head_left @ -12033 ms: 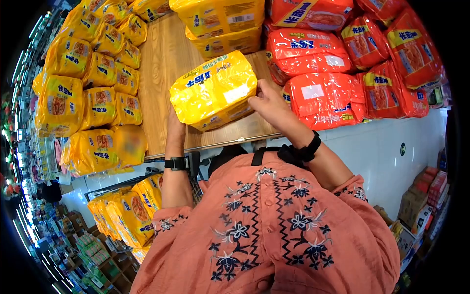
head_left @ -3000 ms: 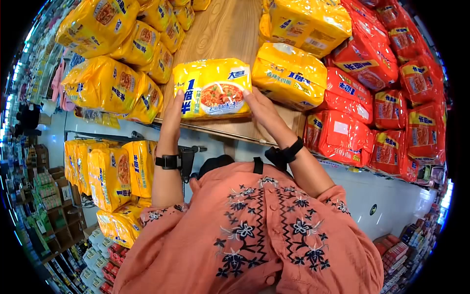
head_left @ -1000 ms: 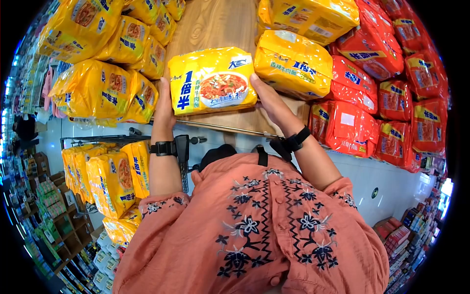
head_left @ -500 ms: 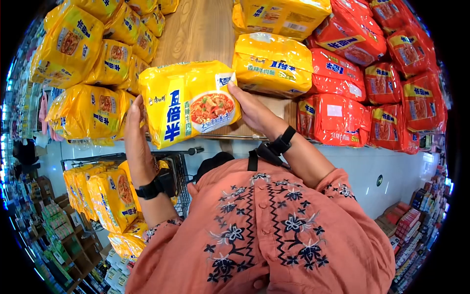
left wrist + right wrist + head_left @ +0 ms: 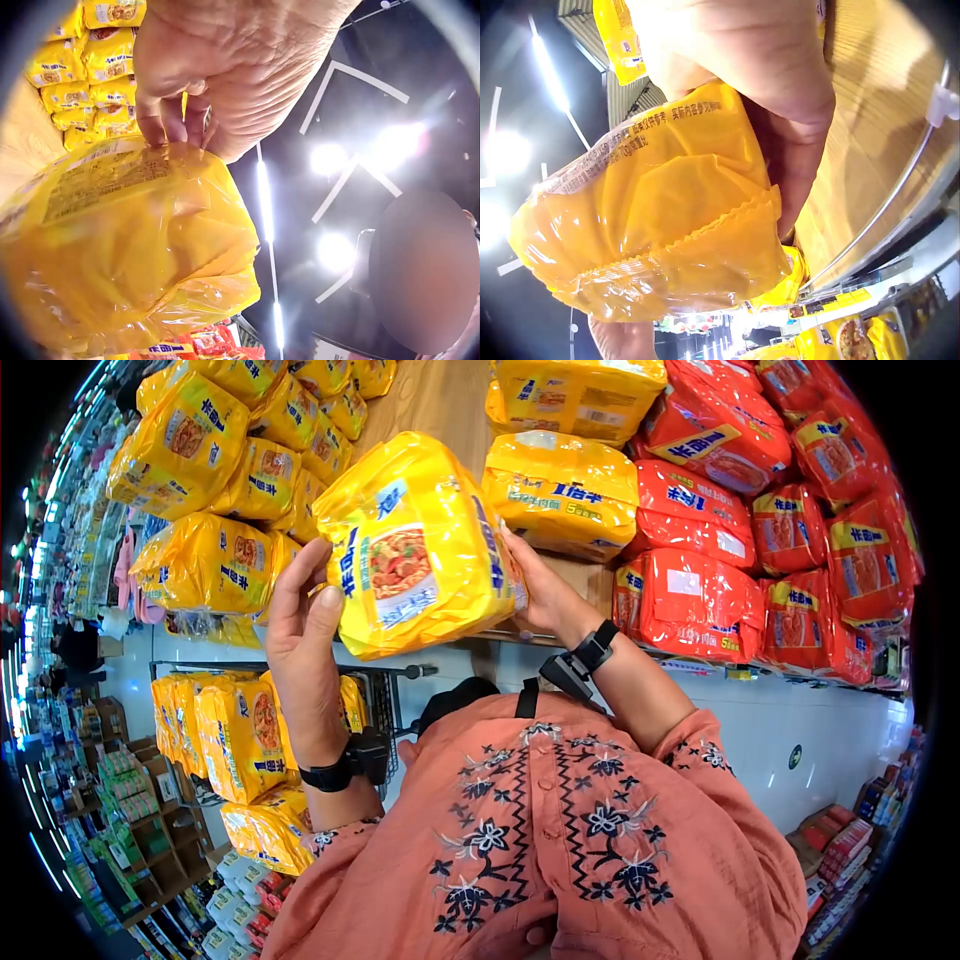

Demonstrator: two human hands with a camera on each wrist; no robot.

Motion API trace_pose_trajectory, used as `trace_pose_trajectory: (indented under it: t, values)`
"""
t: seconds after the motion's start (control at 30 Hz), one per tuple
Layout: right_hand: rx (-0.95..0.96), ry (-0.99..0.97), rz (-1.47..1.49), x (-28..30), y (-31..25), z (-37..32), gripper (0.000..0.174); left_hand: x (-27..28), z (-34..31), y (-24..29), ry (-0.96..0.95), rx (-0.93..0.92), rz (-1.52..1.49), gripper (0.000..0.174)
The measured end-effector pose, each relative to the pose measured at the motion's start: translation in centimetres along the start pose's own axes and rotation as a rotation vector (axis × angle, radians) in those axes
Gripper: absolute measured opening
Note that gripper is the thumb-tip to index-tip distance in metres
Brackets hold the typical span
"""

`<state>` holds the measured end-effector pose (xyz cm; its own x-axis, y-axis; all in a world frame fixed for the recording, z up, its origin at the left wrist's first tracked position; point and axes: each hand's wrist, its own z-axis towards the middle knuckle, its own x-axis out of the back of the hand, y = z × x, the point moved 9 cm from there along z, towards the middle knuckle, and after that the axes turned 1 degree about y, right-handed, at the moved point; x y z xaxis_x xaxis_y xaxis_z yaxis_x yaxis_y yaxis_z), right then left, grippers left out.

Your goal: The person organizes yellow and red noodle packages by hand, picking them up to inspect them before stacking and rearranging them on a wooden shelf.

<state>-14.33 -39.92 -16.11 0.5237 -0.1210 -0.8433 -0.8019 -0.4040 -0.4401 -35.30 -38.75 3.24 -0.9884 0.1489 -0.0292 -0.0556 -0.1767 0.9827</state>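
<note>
In the head view a yellow noodle pack (image 5: pixel 410 550) is held tilted above the table's front edge, its bowl picture facing left. The left hand (image 5: pixel 303 660) is at its left side, fingers bent. The left wrist view has that hand (image 5: pixel 240 67) with its fingertips gripping the edge of the pack (image 5: pixel 142 247). On the pack's right end lies the right hand (image 5: pixel 548 595). Seen from the right wrist, this hand (image 5: pixel 757 60) curls round the end of the pack (image 5: pixel 667 202), with some fingers partly hidden behind it.
Yellow packs (image 5: pixel 215 560) are stacked on the left of the wooden table (image 5: pixel 420 400). Another yellow pack (image 5: pixel 560 495) lies right of the held one, beside stacked red packs (image 5: pixel 695 600). Below left, a wire cart (image 5: pixel 380 700) holds several yellow packs (image 5: pixel 235 730).
Since half a second ago the held pack has risen, moved right and turned, showing its end. The left hand has shifted right with it, its fingers more bent. Earlier the pack lay flatter over the table.
</note>
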Motion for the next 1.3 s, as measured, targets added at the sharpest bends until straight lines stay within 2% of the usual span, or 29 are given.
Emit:
trace_pose_trajectory:
  t: [0.23,0.37,0.5,0.67,0.77,0.93,1.03,1.07,1.17,1.3]
  values:
    - [-0.074,-0.048,0.144,1.2,-0.2,-3.5,0.057,-5.1,-2.0,2.1,-0.106,-0.069,0.031,0.043]
    - [0.021,-0.026,0.050,2.3,-1.0,-5.3,0.057,-7.5,-3.5,3.3,-0.142,-0.106,0.098,0.041]
    - [0.029,-0.058,0.086,2.4,-1.3,-7.0,0.056,-8.8,-4.8,3.9,-0.160,-0.127,0.115,0.040]
    - [0.055,-0.080,0.119,1.7,-2.1,-9.4,0.056,-9.5,-6.3,4.0,-0.149,-0.113,0.163,0.043]
    - [0.093,-0.096,0.087,3.4,-1.9,-9.3,0.056,-9.8,-6.8,4.3,-0.138,-0.125,0.168,0.040]
    - [0.130,-0.009,-0.019,2.9,-2.6,-10.9,0.060,-9.1,-7.1,3.5,-0.138,-0.118,0.177,0.039]
    - [0.180,0.112,-0.105,3.7,-3.0,-11.8,0.062,-8.7,-7.0,3.5,-0.137,-0.087,0.189,0.039]
    - [0.211,0.089,-0.095,3.7,-3.1,-11.8,0.061,-8.2,-6.7,3.1,-0.148,-0.105,0.256,0.040]
    - [0.309,0.119,-0.177,1.5,-4.9,-13.8,0.059,-7.4,-6.0,2.4,-0.204,-0.110,0.358,0.043]
    - [0.287,0.238,-0.291,0.8,-5.8,-14.9,0.058,-7.7,-5.4,-0.1,-0.306,-0.004,0.081,0.068]
